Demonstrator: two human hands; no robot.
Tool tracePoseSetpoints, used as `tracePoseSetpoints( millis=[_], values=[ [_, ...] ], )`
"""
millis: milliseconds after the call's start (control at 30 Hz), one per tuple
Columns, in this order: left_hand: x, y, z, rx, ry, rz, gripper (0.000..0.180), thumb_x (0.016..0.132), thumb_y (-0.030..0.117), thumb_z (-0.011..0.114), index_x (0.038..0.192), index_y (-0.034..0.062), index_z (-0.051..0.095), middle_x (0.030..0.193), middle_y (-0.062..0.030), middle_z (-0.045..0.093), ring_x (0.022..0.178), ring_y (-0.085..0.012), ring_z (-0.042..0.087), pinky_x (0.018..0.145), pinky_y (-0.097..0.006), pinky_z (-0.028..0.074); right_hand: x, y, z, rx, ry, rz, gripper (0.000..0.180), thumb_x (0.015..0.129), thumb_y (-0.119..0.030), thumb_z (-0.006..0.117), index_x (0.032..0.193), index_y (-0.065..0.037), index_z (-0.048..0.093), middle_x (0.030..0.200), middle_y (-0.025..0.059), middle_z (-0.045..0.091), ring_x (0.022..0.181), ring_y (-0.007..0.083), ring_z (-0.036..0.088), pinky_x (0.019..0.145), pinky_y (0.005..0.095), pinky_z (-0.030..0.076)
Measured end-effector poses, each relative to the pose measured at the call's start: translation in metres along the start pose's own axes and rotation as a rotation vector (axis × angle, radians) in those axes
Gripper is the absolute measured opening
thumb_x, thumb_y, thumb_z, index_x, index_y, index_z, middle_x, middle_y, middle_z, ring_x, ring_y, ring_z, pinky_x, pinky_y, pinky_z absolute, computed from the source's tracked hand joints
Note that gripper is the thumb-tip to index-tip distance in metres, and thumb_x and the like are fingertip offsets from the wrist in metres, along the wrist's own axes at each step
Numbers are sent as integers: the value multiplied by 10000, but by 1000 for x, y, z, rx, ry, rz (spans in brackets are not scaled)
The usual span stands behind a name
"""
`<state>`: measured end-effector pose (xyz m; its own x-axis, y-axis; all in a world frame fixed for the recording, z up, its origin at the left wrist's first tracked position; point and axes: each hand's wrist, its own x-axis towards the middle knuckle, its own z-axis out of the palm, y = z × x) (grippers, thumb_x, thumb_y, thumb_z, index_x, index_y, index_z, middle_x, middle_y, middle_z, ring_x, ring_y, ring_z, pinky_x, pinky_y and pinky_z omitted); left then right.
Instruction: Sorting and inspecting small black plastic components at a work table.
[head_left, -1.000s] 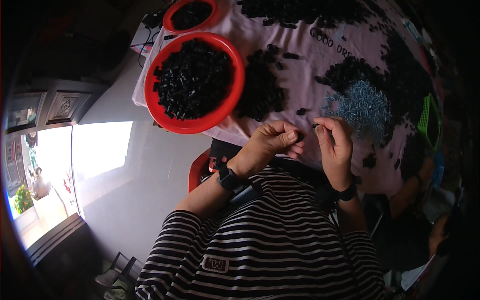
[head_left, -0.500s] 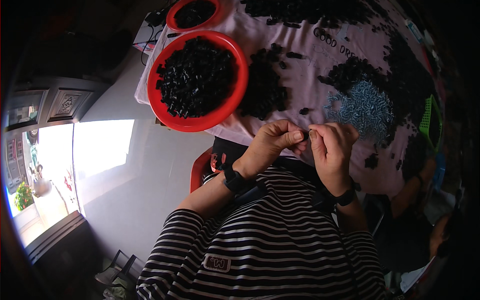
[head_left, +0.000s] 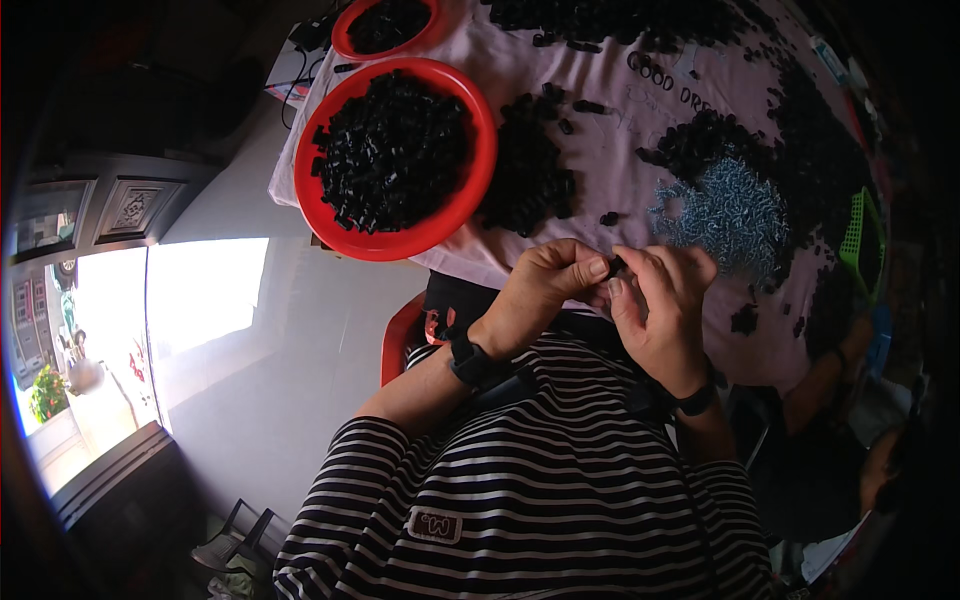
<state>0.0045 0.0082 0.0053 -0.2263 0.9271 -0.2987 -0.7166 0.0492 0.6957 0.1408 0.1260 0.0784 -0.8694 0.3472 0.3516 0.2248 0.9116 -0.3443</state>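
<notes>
My left hand pinches a small black plastic piece between thumb and forefinger, just in front of my body at the table's near edge. My right hand meets it from the other side, its forefinger tip on the piece and its thumb just below; most of the piece is covered by fingers. A single loose black piece lies on the pink cloth beyond my hands. To the right spreads a heap of silvery-blue screws. A pile of black plastic pieces sits beyond my left hand.
A large red basin full of black pieces stands at the table's left edge, a smaller red basin behind it. More black pieces cover the far side. At the right are a green basket and another person's arm.
My right thumb has slid down, a little away from the forefinger, so more of the black piece shows. My left hand has hardly moved.
</notes>
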Motion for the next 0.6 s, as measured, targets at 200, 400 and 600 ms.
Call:
tracePoseSetpoints(
  millis=[200, 400, 600],
  values=[
    [1, -5, -1, -61, -23, -18, 264, 1003, 254, 712, 1114, 15, 700, 1033, -48, 737, 980, -138, 686, 940, -308, 540, -6, 2, 7, -114, -19, -38, 522, 765, -123, 828, 1248, -72, 635, 1020, 36, 633, 949, 213, 617, 1001, 455, 356],
    [1, 10, 6, -140, -44, -134, 246, 987, 224, 736, 1076, -2, 696, 984, -62, 735, 908, -146, 705, 895, -293, 547, -8, -3, 6, -150, -32, -37, 500, 756, -110, 832, 1217, -73, 642, 994, 27, 621, 947, 206, 624, 1005, 461, 352],
    [2, 10, 0, -57, -62, -159, 210, 987, 190, 734, 1061, -2, 692, 987, -63, 736, 913, -148, 709, 893, -298, 550, -7, -7, 3, -119, -22, -8, 490, 744, -116, 836, 1191, -62, 642, 991, 25, 623, 924, 202, 628, 1011, 470, 349]
  ],
)
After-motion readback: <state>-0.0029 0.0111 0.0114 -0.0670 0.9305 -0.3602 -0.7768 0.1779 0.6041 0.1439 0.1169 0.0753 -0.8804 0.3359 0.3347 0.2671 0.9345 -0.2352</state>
